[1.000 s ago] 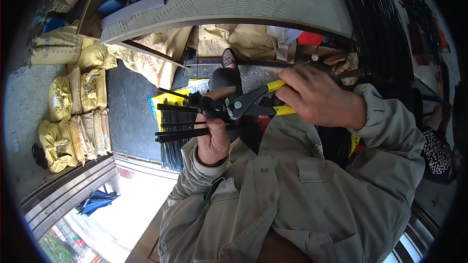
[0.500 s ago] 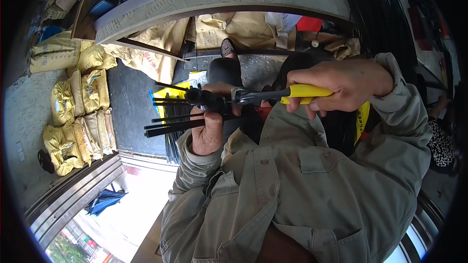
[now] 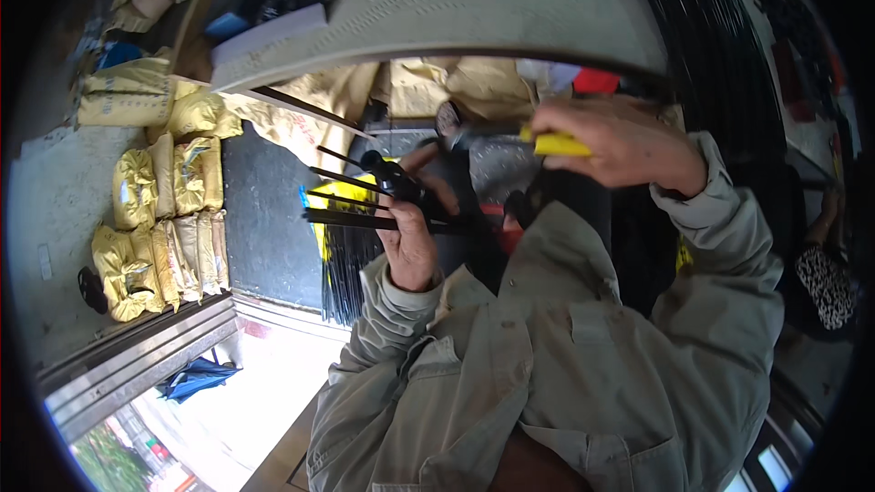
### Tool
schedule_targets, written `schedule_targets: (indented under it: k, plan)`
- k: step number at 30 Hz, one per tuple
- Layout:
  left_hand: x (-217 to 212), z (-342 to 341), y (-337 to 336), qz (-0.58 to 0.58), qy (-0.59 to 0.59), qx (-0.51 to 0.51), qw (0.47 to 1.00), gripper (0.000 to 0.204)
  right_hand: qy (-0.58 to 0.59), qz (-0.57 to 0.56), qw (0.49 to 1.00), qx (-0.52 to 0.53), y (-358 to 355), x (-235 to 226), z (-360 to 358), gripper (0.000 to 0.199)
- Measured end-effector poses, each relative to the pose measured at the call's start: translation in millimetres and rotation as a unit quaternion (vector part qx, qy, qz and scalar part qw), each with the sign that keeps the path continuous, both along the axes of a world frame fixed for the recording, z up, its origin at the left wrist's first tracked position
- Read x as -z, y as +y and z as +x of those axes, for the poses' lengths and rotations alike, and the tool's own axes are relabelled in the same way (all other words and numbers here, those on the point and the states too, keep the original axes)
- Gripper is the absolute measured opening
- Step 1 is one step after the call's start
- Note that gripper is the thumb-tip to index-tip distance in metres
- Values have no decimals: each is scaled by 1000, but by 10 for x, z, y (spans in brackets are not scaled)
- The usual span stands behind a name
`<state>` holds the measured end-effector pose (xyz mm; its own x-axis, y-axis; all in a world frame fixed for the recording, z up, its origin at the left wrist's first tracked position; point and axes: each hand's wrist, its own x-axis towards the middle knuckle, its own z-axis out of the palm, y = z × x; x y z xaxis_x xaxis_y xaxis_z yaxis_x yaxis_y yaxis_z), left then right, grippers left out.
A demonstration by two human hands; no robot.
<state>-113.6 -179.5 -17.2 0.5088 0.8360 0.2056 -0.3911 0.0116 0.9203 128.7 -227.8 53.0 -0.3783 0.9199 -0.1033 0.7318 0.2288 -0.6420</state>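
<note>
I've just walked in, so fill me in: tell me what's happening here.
The person's left hand holds a black part and several thin black rods that point leftward. The right hand grips yellow-handled pliers; their blurred head looks apart from the black part. Yellow sacks sit off to the left.

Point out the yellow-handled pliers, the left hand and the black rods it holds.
Yellow-handled pliers (image 3: 558,144): head view, on a grip.
Left hand (image 3: 412,244): head view, base of the thumb.
Black rods (image 3: 344,218): head view, on the lowest rod.

Pliers (image 3: 561,144) are right of held rods (image 3: 344,219), sacks (image 3: 166,260) left.
</note>
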Motion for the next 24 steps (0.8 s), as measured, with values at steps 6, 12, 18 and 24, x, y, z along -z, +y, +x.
schedule_targets:
  k: [6,12,18,24]
  plan:
    - [-102,102,-89,154,-8,-102,983,48,-290,268,886,243,529,428,432,33]
    - [-572,-349,316,23,-243,-205,948,40,-89,425,897,80,91,583,-450,27]
    - [-212,-701,762,-226,-504,-57,832,44,603,34,782,155,-381,848,-1063,75]
    - [343,65,37,-348,181,149,907,55,649,292,684,161,-133,825,-557,42]
